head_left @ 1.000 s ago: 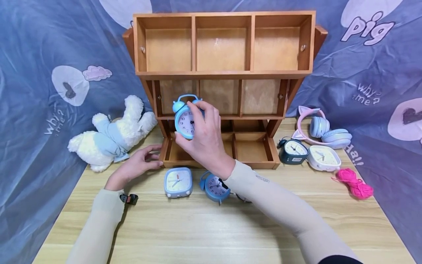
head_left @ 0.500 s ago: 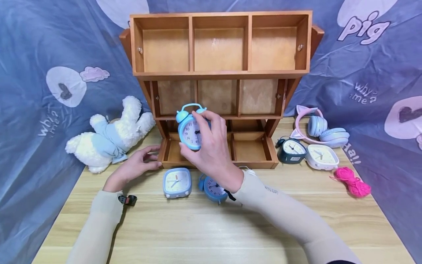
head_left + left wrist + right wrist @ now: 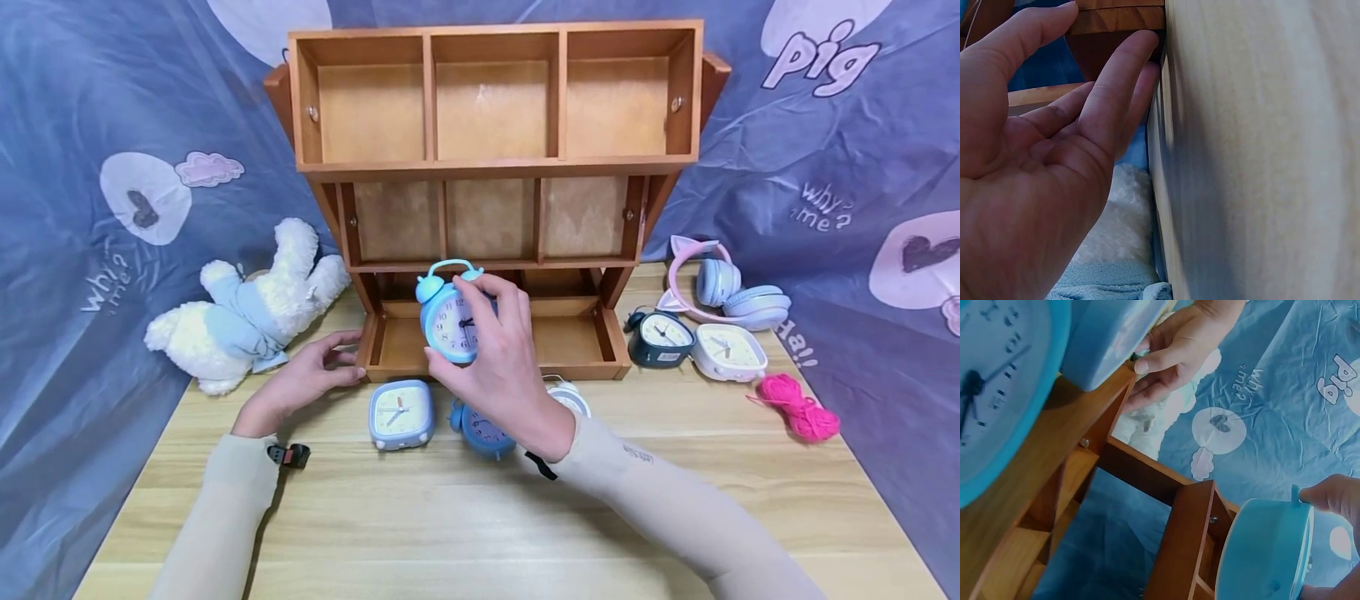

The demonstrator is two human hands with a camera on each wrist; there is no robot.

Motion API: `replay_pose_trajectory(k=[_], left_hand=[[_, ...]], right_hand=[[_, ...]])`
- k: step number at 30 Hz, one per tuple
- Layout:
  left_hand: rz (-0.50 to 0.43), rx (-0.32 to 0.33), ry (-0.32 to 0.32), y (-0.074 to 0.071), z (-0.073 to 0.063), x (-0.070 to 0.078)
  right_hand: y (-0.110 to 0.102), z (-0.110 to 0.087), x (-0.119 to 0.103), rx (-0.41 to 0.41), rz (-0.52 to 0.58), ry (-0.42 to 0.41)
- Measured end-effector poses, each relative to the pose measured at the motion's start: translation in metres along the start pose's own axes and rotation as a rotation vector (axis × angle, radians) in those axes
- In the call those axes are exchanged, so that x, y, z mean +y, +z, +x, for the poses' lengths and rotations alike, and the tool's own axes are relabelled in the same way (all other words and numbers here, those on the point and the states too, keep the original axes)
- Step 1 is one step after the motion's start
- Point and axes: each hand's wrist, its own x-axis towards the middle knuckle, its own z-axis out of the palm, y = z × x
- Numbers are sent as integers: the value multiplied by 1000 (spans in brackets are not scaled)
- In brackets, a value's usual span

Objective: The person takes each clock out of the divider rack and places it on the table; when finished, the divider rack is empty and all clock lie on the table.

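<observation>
My right hand holds a light blue twin-bell alarm clock between thumb and fingers, upright with its dial facing me. It overlaps the lowest tier of the wooden shelf in the head view. The right wrist view shows the side of the same clock. My left hand rests at the left end of that tier, its fingertips right at the wood in the left wrist view. On the table lie a square blue clock, another blue twin-bell clock and a partly hidden white clock.
To the shelf's left lies a white plush toy in a blue top. On the right are a dark green clock, a white square clock, cat-ear headphones and pink yarn. A printed blue cloth hangs behind.
My right hand has brought the blue alarm clock down and slightly right, from the middle tier's height to the lowest tier. The left hand stays at the shelf's side.
</observation>
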Motion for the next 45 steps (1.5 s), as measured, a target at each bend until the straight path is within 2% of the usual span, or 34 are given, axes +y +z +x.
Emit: replay_pose_trajectory(k=[20,34,45], left_hand=[[-3,-5,5,0,1,0],[45,12,-7,-1,0,-4],[58,10,1,-1,-1,-3]], right_hand=[[-31,-29,14,-63,-31,103],[-54,-54,34,-73,-78,243],[-79,-72,54,-95,-113,299]])
